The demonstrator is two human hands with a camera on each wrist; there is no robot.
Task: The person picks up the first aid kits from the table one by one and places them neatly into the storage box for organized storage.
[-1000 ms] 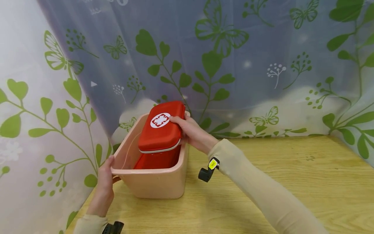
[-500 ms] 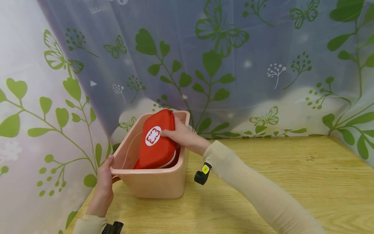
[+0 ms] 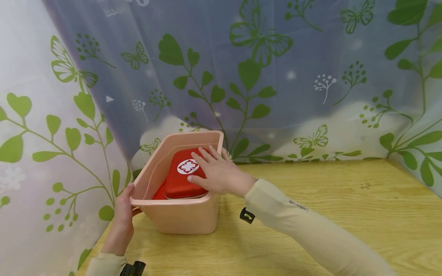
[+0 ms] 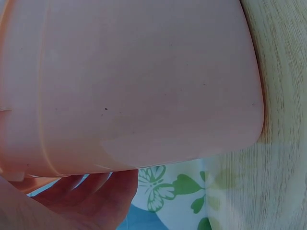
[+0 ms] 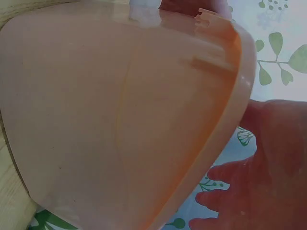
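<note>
A pink plastic bin (image 3: 179, 216) stands on the table at the left of the head view. My left hand (image 3: 121, 220) grips its near left rim, with fingers curled beneath the edge; in the left wrist view that hand (image 4: 96, 201) lies against the bin's wall. Inside the bin is a red zippered first-aid case (image 3: 183, 186) with a white emblem on top. Under it shows part of another red thing (image 3: 160, 193). My right hand (image 3: 224, 174) is spread over the case's right side and the bin's right rim; whether it touches the case I cannot tell.
The wooden table (image 3: 310, 226) extends to the right of the bin. A curtain (image 3: 286, 96) printed with leaves and butterflies hangs close behind the bin, and a similar sheet (image 3: 51, 134) hangs on the left.
The first-aid case has gone down into the bin from above its rim. My right hand has let go of it and its fingers have spread. The left hand has stayed at the rim.
</note>
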